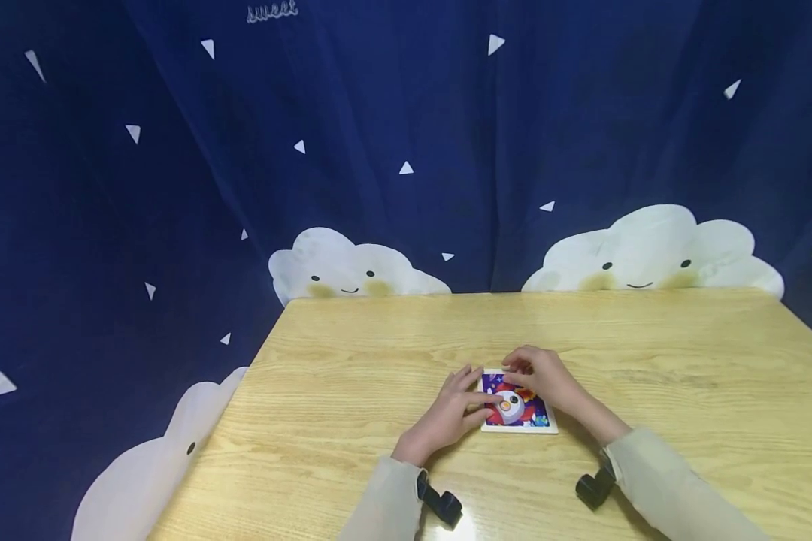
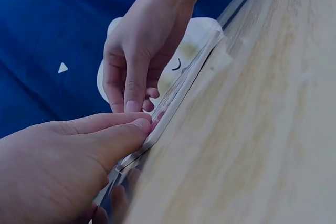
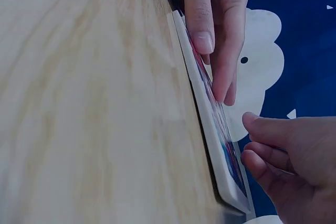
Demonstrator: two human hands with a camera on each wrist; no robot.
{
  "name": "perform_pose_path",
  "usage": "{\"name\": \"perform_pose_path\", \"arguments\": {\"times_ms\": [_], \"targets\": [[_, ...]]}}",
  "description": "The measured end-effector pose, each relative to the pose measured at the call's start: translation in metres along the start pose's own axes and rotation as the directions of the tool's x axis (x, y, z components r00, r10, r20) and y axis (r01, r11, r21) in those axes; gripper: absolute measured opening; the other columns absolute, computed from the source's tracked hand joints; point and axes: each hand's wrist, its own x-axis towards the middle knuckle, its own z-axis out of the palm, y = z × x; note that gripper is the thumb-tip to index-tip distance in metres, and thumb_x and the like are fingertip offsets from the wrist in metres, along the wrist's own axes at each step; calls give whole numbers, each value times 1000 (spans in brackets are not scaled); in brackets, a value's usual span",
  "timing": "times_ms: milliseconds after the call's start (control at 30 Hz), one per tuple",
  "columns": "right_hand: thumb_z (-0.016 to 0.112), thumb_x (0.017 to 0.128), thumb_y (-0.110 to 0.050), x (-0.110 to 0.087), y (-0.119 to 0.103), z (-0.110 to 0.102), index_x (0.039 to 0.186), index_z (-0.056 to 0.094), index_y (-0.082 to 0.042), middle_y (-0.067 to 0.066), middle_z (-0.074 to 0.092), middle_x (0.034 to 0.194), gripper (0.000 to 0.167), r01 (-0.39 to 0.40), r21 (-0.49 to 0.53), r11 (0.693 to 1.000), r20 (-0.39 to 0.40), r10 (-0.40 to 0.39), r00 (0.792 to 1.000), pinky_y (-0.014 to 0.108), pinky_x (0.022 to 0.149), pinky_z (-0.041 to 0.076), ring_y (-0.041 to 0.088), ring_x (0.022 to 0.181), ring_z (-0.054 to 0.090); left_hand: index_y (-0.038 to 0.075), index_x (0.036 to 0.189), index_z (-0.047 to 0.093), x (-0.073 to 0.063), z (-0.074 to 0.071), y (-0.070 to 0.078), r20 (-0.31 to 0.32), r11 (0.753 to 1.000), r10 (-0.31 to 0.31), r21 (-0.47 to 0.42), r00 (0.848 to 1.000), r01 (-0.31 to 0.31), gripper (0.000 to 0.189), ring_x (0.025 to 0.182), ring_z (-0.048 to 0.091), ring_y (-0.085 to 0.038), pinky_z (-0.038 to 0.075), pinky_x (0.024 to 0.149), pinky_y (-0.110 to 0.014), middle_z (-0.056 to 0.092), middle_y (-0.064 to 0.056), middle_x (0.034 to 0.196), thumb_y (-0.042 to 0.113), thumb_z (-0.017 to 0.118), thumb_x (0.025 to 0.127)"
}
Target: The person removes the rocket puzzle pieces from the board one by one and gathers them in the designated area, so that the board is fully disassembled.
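A square picture board [image 1: 540,418] with a white border lies flat on the table, printed with a penguin and red and purple shapes. My left hand [image 1: 448,412] reaches over its left side, fingers stretched and fingertips on or just over the picture. From the upper right, my right hand [image 1: 544,378] hangs over the board's far part, its fingers loosely bent. In the right wrist view, this right hand [image 3: 299,161] shows nothing between thumb and fingers, beside the board's edge [image 3: 210,135]. The left hand [image 3: 215,19] stands over the other end there.
The light wooden table [image 1: 352,361] extends around the board on all sides. Behind it and to the left hangs a dark blue curtain [image 1: 379,98] with white triangles and smiling clouds. Black wrist cameras [image 1: 446,508] sit below the sleeves.
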Motion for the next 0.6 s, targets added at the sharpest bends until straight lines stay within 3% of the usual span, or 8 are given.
{"name": "perform_pose_path", "arguments": {"times_ms": [433, 600], "targets": [[78, 81, -8, 9, 3, 9, 93, 69, -3, 4, 61, 79, 16, 36, 34, 999, 91, -39, 995, 16, 60, 43, 4, 71, 48, 24, 130, 65, 3, -1, -3, 17, 999, 6, -41, 1000, -5, 32, 150, 26, -33, 18, 124, -57, 34, -14, 158, 27, 55, 100], [77, 83, -9, 12, 3, 10, 93, 67, -3, 5, 58, 79, 16, 7, 36, 999, 134, -12, 991, 17, 60, 40, 6, 71, 46, 25, 131, 64, 3, 0, -4, 19, 999, -1, -48, 1000, 1, 32, 150, 27, -31, 20, 125, -54, 34, -14, 159, 28, 55, 100]]}}
